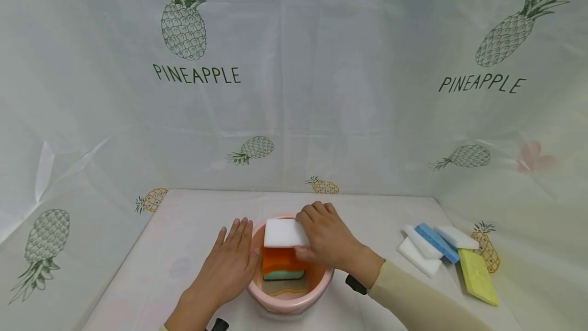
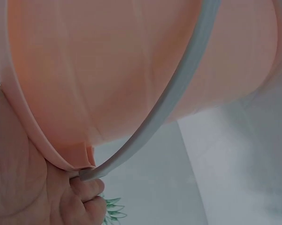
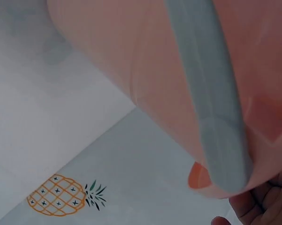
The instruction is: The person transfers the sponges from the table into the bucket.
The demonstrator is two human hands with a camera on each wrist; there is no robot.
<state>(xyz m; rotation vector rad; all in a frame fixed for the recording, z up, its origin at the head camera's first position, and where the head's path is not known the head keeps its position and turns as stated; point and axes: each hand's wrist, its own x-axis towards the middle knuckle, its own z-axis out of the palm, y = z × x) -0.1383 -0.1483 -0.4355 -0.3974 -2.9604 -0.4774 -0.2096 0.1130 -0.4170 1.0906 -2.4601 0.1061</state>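
A pink bucket (image 1: 288, 304) stands on the table, its grey handle (image 2: 166, 98) hanging down the near side in both wrist views. My left hand (image 1: 229, 264) rests flat against the bucket's left rim with its fingers straight. With thumb and fingers, my right hand (image 1: 328, 236) grips the right end of a white sponge (image 1: 281, 234) at the bucket's mouth. Below that sponge, an orange piece (image 1: 281, 260) and a pale green piece (image 1: 284, 275) show inside. A brownish patch lies lower down; what it is, I cannot tell. The sponge is hidden in both wrist views.
On the table's right side lies a loose pile: several white sponges (image 1: 420, 257), a blue sponge (image 1: 436, 242) and a yellow sponge (image 1: 479, 277). A pineapple-print sheet (image 1: 294, 91) hangs behind and beside the table (image 1: 206, 208).
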